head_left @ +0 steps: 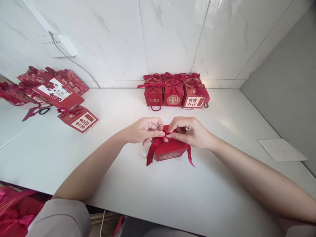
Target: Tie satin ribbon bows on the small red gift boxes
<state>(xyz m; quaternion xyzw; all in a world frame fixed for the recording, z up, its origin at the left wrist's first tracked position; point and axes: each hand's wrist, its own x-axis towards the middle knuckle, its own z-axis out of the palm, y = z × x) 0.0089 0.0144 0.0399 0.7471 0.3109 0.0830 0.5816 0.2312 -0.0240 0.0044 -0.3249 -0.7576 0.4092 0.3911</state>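
Centrally, on the near half of the glossy white table [217,194], sits a small red card box with a gold-printed emblem on its near face [170,156]. A shiny crimson ribbon [152,154] crosses its top, one tail hanging to the left, one to the right.

Left hand [148,129]: thumb and index finger pressed together on the ribbon at the knot, other fingers curled. Right hand [189,132]: thumb and forefinger pinching the ribbon from the right, fingertips just beside the left's. Both hands and the ribbon block the view of much of the lid; exact shape of the knot cannot be told.

Far side, near the white marbled wall [172,39]: a tight cluster of red, ribbon-tied card boxes [173,95], touching one another, well apart from the box in hand. To the left, one red box with a cream label [82,121] lies tipped, beside a heap of flat red printed card packages [58,92]. A small black loop [44,111] lies near these. A thin grey cable [74,62] runs down the wall behind. Far right: a flat white sheet [282,149]. Near left corner, below the table edge: a mass of red ribboned items [17,214].
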